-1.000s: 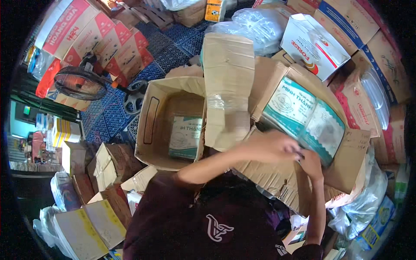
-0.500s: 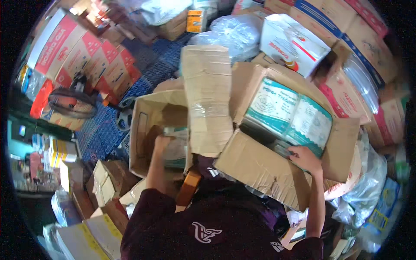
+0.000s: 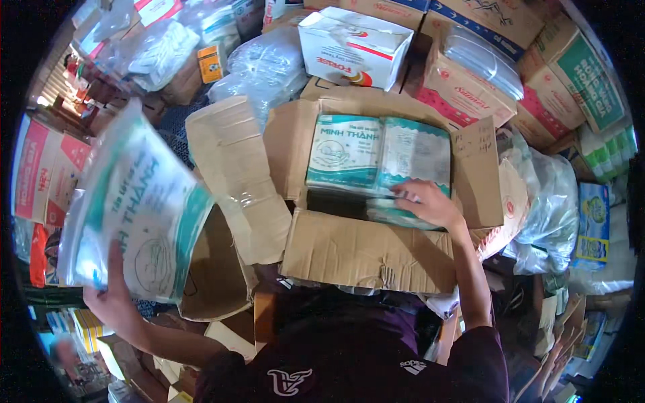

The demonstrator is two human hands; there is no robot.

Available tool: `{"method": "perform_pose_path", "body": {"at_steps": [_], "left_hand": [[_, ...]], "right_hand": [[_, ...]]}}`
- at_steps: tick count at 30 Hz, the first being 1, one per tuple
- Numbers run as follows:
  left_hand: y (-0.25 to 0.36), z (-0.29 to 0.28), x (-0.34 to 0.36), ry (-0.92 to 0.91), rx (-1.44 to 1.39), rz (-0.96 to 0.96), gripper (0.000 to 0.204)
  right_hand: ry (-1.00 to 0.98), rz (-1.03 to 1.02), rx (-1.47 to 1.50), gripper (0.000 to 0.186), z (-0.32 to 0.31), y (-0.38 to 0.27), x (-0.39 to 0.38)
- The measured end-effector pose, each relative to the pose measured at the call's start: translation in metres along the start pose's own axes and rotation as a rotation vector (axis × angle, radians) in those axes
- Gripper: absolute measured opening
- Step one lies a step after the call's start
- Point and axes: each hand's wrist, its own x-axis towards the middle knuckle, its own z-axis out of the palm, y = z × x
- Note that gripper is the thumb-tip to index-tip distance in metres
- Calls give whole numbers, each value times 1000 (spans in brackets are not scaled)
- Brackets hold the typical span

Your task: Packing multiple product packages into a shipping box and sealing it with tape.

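My left hand (image 3: pixel 113 295) is closed on the lower edge of a large white-and-green printed plastic packet (image 3: pixel 158 215), raised and tilted above a smaller open carton (image 3: pixel 218 269). The packet hides part of that carton. To the right stands an open cardboard box (image 3: pixel 369 248) holding similar green-and-white packets (image 3: pixel 346 151) side by side. Inside this box my right hand (image 3: pixel 433 205) grips a lower-lying packet (image 3: pixel 386 212) at its near side. A long taped cardboard flap (image 3: pixel 232 174) lies between the two containers.
Behind the box are a white printed carton (image 3: pixel 356 50), a clear plastic bundle (image 3: pixel 262 67) and stacked brown cartons (image 3: pixel 463 87). A translucent plastic bag (image 3: pixel 547 205) and a blue-yellow package (image 3: pixel 592 225) stand at the right. Red-and-white cartons (image 3: pixel 50 164) are at the far left.
My left hand has come up out of the smaller carton and now holds a packet at the left. My right hand stays inside the larger box. The whole view has turned rightward.
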Motion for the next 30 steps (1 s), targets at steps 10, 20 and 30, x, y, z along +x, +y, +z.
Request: {"method": "perform_pose_path", "body": {"at_steps": [10, 20, 30], "left_hand": [[51, 205, -46, -996, -509, 212, 21], [18, 225, -84, -1180, -368, 96, 32], [-37, 254, -103, -1106, -12, 141, 31]], "right_hand": [[237, -502, -207, 53, -32, -61, 6], [102, 81, 127, 46, 36, 3, 18], [148, -162, -193, 46, 102, 59, 43]]}}
